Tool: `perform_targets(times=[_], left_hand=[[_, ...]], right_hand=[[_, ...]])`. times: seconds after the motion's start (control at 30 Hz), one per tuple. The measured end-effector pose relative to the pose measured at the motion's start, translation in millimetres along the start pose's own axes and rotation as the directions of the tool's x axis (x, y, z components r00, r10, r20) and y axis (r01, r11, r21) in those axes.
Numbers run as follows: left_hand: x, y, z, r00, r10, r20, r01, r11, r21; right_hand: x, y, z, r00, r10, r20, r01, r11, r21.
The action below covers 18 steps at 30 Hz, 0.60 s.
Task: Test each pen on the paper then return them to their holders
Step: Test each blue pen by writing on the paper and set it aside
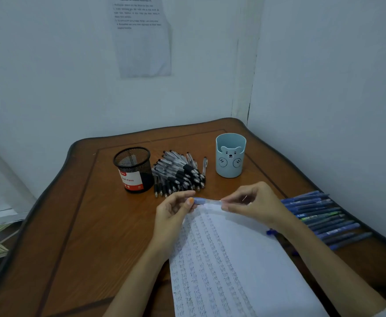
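Pen (pixel 207 201): held level, long axis left-right, above the paper's (pixel 233 259) top edge; pinched at either end by left hand (pixel 173 210) and right hand (pixel 254 205).

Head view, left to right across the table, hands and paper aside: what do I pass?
black mesh holder → pile of black pens → lone pen → blue bear holder → row of blue pens at the right edge.

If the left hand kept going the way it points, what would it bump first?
Probably the pile of black pens, just beyond the left hand holding the blue pen; height is unclear.
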<state>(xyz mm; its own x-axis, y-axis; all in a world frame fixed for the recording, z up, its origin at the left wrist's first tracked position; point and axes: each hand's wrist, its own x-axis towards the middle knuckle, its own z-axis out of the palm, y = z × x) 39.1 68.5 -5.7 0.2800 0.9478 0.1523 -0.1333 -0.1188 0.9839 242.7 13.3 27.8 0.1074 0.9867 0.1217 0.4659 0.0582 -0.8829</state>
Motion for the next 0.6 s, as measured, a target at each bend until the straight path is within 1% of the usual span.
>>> perform_targets(times=[0.07,0.1,0.13,0.17,0.2,0.23,0.27,0.3,0.33,0.37,0.4,0.53,0.6], left_hand=[[-3.3,-0.2,2.4,1.000,-0.013,0.023,0.013,1.000,0.002],[-5.0,-1.2,4.1,1.000,-0.013,0.027,0.012,0.999,0.046],[-6.6,-3.7,5.6,1.000,0.001,0.021,-0.004,0.991,0.131],[-8.5,-6.2,6.8,1.000,0.025,0.013,-0.028,0.968,0.249],[-10.1,-9.4,7.0,0.998,0.060,0.019,-0.063,0.918,0.392],[-10.9,-12.2,6.5,0.992,0.113,0.055,-0.124,0.830,0.544],[-10.8,-15.1,6.3,0.978,0.167,0.122,-0.206,0.714,0.669],[-10.9,-17.1,6.9,0.959,0.202,0.198,-0.281,0.606,0.744],[-10.8,-18.2,8.0,0.942,0.218,0.255,-0.334,0.530,0.780],[-10.6,-18.8,9.1,0.931,0.218,0.292,-0.363,0.484,0.796],[-10.5,-19.0,9.8,0.925,0.218,0.313,-0.380,0.462,0.801],[-11.9,-19.1,8.3,0.920,0.221,0.323,-0.390,0.452,0.802],[-12.7,-18.5,8.6,0.921,0.213,0.327,-0.390,0.457,0.800]], right_hand=[[-7.7,4.4,0.2,0.999,-0.035,-0.003,0.033,0.968,-0.247],[-11.1,6.2,1.0,0.998,-0.055,-0.033,0.040,0.940,-0.339],[-13.9,7.3,1.4,0.994,-0.072,-0.078,0.036,0.919,-0.392],[-15.8,10.1,1.5,0.987,-0.078,-0.140,0.015,0.914,-0.405],[-16.9,12.4,0.7,0.975,-0.062,-0.214,-0.024,0.926,-0.376],[-17.2,15.2,-0.3,0.957,-0.021,-0.289,-0.079,0.941,-0.328],[-16.9,16.4,-0.6,0.938,0.030,-0.346,-0.139,0.946,-0.292],[-16.1,17.5,0.6,0.920,0.075,-0.385,-0.194,0.941,-0.279],[-14.8,17.6,3.0,0.906,0.102,-0.411,-0.235,0.928,-0.288],[-12.6,17.1,6.0,0.896,0.116,-0.429,-0.267,0.913,-0.309],[-10.5,14.0,9.2,0.887,0.125,-0.444,-0.296,0.892,-0.340],[0.9,2.0,18.6,0.865,0.163,-0.474,-0.417,0.760,-0.499],[4.7,1.6,22.2,0.854,0.176,-0.489,-0.456,0.706,-0.542]])
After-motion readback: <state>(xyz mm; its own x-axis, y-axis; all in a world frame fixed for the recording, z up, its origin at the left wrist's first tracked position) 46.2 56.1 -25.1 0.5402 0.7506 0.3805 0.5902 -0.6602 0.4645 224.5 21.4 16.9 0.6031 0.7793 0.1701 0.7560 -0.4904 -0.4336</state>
